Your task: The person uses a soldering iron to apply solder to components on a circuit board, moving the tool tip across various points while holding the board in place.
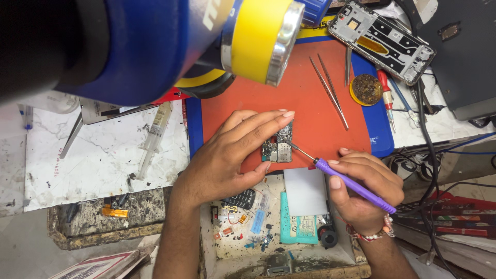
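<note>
A small circuit board was held down on the red work mat by the left hand, its fingertips pressed along the board's top edge and the thumb braced at its lower left corner. The board lay near the mat's front edge, roughly at the middle of the bench. A purple-handled screwdriver was gripped in the right hand, pinched between thumb and forefinger with the remaining fingers curled about the handle, and its thin metal tip was brought against the board's right side.

Behind the board, a pair of tweezers was laid diagonally across the mat, well apart from both hands. A round tin of dark paste was seen at the mat's right edge, with a red-handled tool just beside it. A stripped phone frame was rested at the far right corner. To the left of the mat, a clear syringe was left lying on the white marbled surface. Below the hands, an open drawer was filled with small parts, among them a white card and a teal pad. The upper left of the view was blocked by a large blue and yellow lamp head, close to the camera and blurred.
</note>
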